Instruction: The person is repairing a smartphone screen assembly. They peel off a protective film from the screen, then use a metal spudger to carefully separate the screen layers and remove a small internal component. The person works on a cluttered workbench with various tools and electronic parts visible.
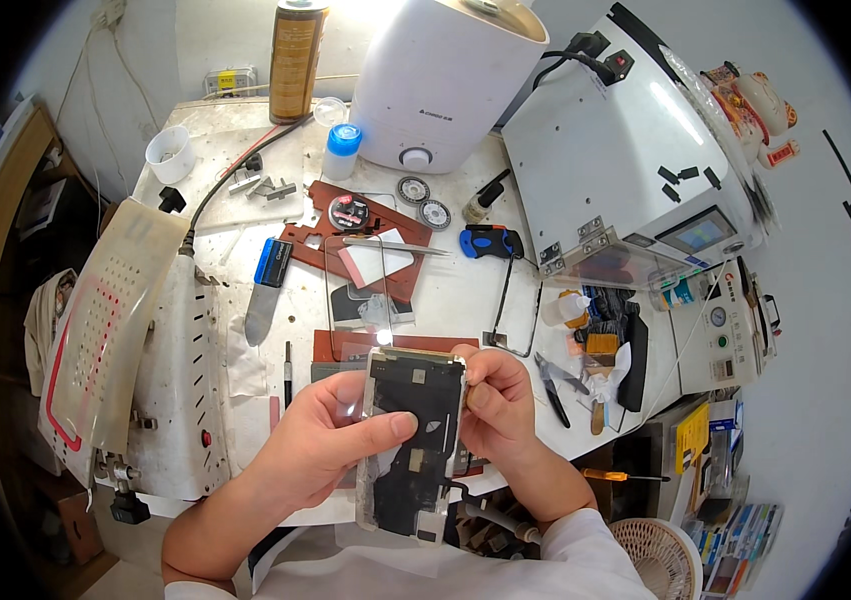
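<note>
In the head view I hold a black-backed phone screen panel [405, 385] upright at a tilt, with a pale frame edge, metal patches and a dark flex cable at its lower right. My left hand [343, 430] grips the left side, thumb lying across the back. My right hand [493, 400] pinches the upper right edge with thumb and index finger, other fingers curled. A piece of clear film shows by my left fingers. Behind the panel lie a red-brown mat [337, 342] and a wire stand, partly hidden.
A perforated heating machine [170, 360] stands left, a large white machine [605, 150] right. A white humidifier [435, 90], spray can [293, 60] and blue-capped bottle [341, 160] stand behind. A scraper [263, 310], pliers [555, 385] and blue-black tool [485, 240] lie on the bench [240, 240].
</note>
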Motion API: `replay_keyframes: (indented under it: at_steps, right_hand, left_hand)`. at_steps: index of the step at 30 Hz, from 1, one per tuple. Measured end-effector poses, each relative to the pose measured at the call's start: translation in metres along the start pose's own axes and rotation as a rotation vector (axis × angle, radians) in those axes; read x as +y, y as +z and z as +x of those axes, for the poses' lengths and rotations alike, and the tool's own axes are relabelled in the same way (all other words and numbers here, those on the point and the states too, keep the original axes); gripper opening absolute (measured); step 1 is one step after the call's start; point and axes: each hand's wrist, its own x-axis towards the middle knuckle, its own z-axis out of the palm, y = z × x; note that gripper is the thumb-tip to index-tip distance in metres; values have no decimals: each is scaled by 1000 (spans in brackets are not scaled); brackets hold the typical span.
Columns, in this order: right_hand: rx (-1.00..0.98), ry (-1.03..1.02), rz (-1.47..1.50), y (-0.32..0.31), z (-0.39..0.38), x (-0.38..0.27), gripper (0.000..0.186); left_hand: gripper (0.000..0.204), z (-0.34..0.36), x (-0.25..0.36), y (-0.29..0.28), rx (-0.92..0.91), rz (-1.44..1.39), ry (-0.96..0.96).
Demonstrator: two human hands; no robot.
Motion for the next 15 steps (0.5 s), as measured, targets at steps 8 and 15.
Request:
replay_keyframes:
  at_steps: [8,15]
  right_hand:
    - [-2,-5,-1,0,0,0,14]
    - [4,-2,0,0,0,0,14]
  left_hand:
    - [35,0,0,1,9,-8,3]
    - [34,-1,0,1,2,-8,7]
